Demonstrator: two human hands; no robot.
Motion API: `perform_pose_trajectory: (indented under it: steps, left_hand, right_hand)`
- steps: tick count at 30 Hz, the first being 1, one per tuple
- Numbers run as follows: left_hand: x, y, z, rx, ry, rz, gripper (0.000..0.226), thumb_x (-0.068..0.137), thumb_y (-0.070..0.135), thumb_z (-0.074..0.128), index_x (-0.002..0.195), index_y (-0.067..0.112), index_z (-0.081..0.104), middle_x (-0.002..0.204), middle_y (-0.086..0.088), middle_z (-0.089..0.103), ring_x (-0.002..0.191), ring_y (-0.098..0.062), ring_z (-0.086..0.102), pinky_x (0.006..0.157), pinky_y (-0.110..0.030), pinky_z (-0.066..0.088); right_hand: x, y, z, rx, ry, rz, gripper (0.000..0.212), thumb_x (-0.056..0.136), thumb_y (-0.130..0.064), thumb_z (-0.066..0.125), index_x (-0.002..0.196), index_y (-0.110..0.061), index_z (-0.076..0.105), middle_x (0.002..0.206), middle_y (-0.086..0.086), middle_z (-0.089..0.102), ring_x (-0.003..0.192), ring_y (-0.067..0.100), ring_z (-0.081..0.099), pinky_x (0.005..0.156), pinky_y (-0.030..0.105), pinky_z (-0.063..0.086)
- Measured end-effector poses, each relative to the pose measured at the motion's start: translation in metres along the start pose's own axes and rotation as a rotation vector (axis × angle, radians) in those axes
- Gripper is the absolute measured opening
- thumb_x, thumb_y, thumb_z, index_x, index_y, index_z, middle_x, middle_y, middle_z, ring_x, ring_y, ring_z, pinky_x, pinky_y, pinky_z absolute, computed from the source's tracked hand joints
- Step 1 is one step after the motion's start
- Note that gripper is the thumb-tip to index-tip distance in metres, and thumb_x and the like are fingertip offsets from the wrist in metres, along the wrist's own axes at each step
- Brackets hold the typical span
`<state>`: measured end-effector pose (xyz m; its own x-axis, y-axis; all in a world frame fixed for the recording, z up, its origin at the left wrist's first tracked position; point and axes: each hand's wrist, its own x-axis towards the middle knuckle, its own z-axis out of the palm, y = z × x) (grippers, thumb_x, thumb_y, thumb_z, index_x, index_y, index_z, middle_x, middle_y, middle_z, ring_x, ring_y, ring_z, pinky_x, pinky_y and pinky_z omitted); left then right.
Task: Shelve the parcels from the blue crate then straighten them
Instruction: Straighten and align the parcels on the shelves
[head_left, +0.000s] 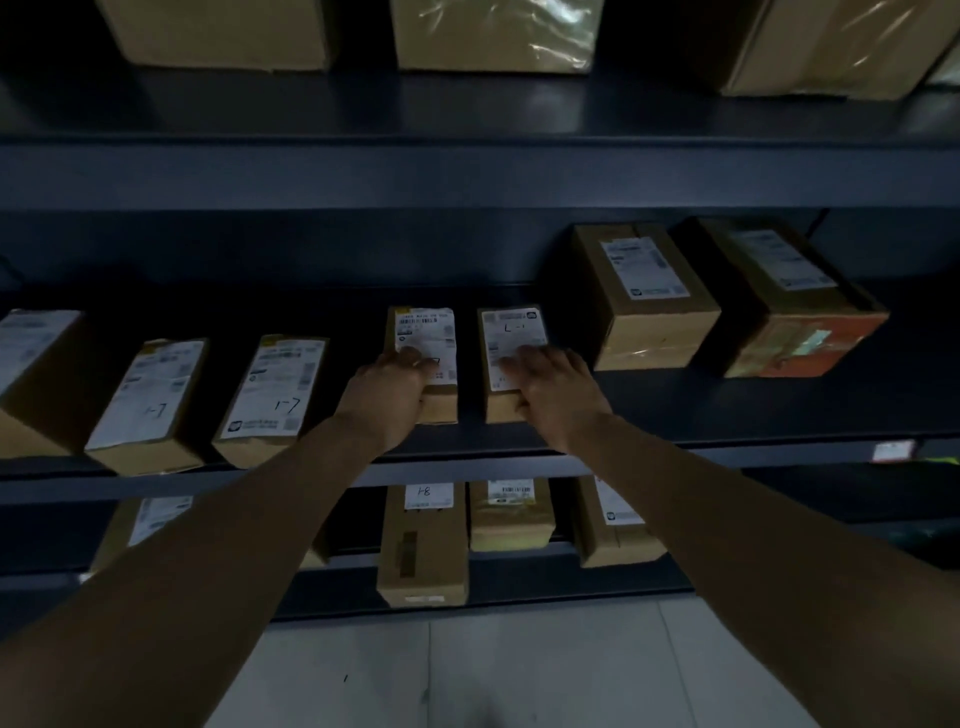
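Note:
Two small brown parcels with white labels lie side by side on the middle dark shelf (675, 410). My left hand (389, 389) grips the near end of the left small parcel (423, 327). My right hand (550, 387) grips the near end of the right small parcel (511, 327), marked "L-1". Both parcels rest flat on the shelf, a narrow gap between them. The blue crate is out of sight.
Left of my hands lie three more labelled parcels (270, 395), slightly skewed. Two bigger boxes (644, 296) stand at the right. Large cartons (493, 31) fill the shelf above, and several parcels (423, 540) sit on the shelf below. Pale floor (467, 670) lies beneath.

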<state>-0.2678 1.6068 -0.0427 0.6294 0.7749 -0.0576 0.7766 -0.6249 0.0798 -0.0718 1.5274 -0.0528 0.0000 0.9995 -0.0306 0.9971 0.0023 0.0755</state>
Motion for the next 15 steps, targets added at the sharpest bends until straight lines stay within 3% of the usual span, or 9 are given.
perform_pose_trajectory:
  steps: [15]
  left_hand:
    - [0.090,-0.025,0.000,-0.025,0.109,-0.024,0.047,0.094,0.013,0.048,0.141,0.017,0.040,0.147,-0.007,0.037,0.128,-0.030,0.041,0.099,-0.045,0.044]
  right_hand:
    - [0.102,0.032,0.013,-0.031,0.091,0.052,0.068,0.091,-0.018,0.060,0.149,-0.022,0.025,0.153,0.009,0.028,0.140,0.033,0.026,0.114,0.048,0.023]
